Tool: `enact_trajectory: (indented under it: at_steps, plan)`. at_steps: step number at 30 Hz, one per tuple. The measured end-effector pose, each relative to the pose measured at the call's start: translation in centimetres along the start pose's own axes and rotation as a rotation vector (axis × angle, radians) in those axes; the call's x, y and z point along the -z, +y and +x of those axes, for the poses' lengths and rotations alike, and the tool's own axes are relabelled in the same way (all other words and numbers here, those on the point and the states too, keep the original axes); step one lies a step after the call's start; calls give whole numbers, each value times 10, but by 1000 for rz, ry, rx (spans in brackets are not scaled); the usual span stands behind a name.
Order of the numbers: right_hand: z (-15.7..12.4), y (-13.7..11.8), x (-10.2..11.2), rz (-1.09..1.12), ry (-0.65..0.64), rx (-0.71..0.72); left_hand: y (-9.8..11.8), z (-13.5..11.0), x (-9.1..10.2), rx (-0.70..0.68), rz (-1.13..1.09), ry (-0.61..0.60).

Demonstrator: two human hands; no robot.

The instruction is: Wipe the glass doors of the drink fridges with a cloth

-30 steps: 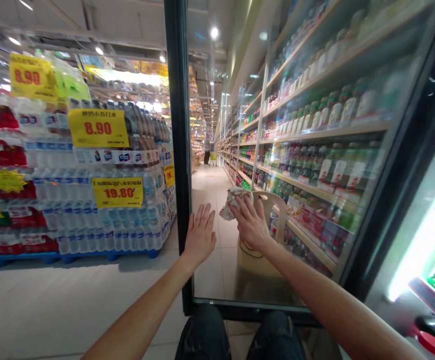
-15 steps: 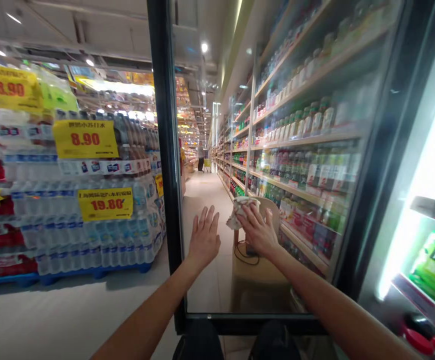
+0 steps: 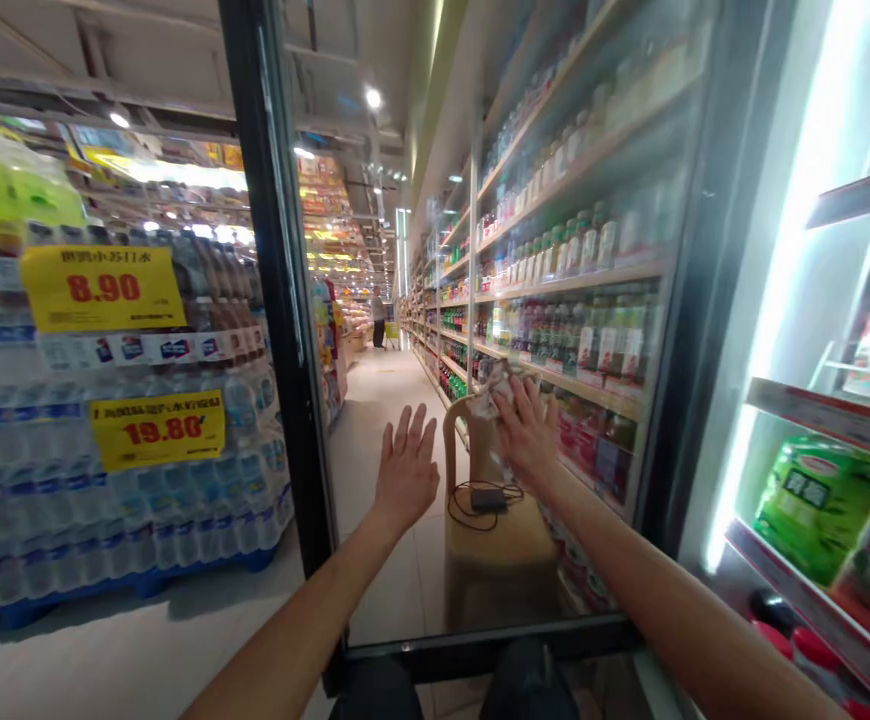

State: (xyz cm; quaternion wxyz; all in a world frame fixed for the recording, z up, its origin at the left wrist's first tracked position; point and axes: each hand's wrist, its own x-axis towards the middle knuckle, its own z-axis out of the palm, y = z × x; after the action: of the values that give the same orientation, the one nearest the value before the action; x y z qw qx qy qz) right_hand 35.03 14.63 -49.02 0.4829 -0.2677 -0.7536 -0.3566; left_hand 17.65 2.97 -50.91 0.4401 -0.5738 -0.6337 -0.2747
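Observation:
In the head view a black-framed glass door (image 3: 397, 560) stands in front of me. My left hand (image 3: 407, 470) is held up at the glass with its fingers straight and nothing in it; whether the palm touches the pane I cannot tell. To its right, my right hand (image 3: 529, 435) presses a crumpled pale cloth (image 3: 496, 392) against the pane. The cloth sticks out above and to the left of its fingers. Through the glass, behind the right hand, appears a tan chair (image 3: 499, 550) with a dark box and a looped cable (image 3: 489, 499) on its seat.
Shrink-wrapped bottle packs (image 3: 172, 500) with yellow price signs (image 3: 105, 288) are stacked at left. Bottle-filled shelves (image 3: 570, 270) show in the glass. At right, a lit cabinet holds green bags (image 3: 806, 500). A person (image 3: 378, 318) stands far down the aisle.
The view has turned to the right, so the door frame and bottle stacks sit further left. The cloth and my right hand have moved up and right across the glass. My left hand stays open.

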Motion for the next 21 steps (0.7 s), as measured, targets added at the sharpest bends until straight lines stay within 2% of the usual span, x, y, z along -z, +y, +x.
enact_trajectory:
  at_steps: [1, 5, 7, 10, 11, 16, 18, 21]
  plan:
    - [-3, 2, 1, -1, -9, 11, 2, 0, -1, -6, 1, -1]
    - [-27, 7, 3, 42, -141, 207, 6, 2, -3, -23, -6, -1]
    - [-30, 14, 4, 30, -139, 140, 9, 5, -3, -23, -17, 4]
    - [-23, 26, 6, -35, -71, -125, 16, 11, -2, -23, -37, 7]
    - [-23, 30, 7, -48, -65, -165, 19, 12, -2, -29, -44, 5]
    - [-42, 55, 10, -27, -184, 8, 32, 17, -4, -79, -81, 0]
    - [-46, 73, 10, -54, -161, -134, 36, 19, -5, -82, -91, 2]
    - [-45, 93, 9, -102, -35, -483, 42, 24, -6, -79, -109, 3]
